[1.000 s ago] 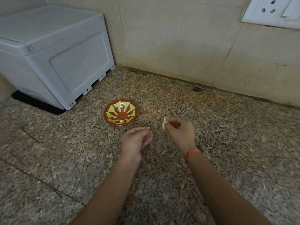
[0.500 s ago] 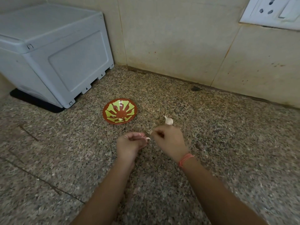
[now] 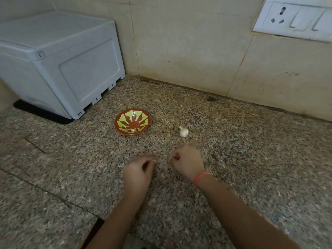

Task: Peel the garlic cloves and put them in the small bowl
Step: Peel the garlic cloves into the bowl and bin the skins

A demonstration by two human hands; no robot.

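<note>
We see both hands low over the bench [image 3: 260,159], close together but apart, and blurred. The left hand [image 3: 139,169] has its fingers curled in, thumb tip against the forefinger. Its grip is narrow, and we cannot tell whether anything is pinched in it. The right hand [image 3: 186,161] is also curled into a loose fist, knuckles up, with its thumb side turned toward the left hand. We cannot tell what, if anything, its grip holds. An orange thread [image 3: 202,177] circles the right wrist.

The garlic [image 3: 183,131] lies on the bench just beyond the right hand, touching neither hand, with its stalk tip pointing up and left. The bowl [image 3: 133,121], red-brown with a green leaf pattern, sits to the left of the garlic and beyond the left hand. One pale clove [image 3: 133,130] lies inside it near the front rim.

Further left, a grey box [image 3: 59,60] stands on a black mat [image 3: 43,114] against the wall [image 3: 188,51]. A white socket plate [image 3: 294,18] is fixed to the wall at the upper right.
</note>
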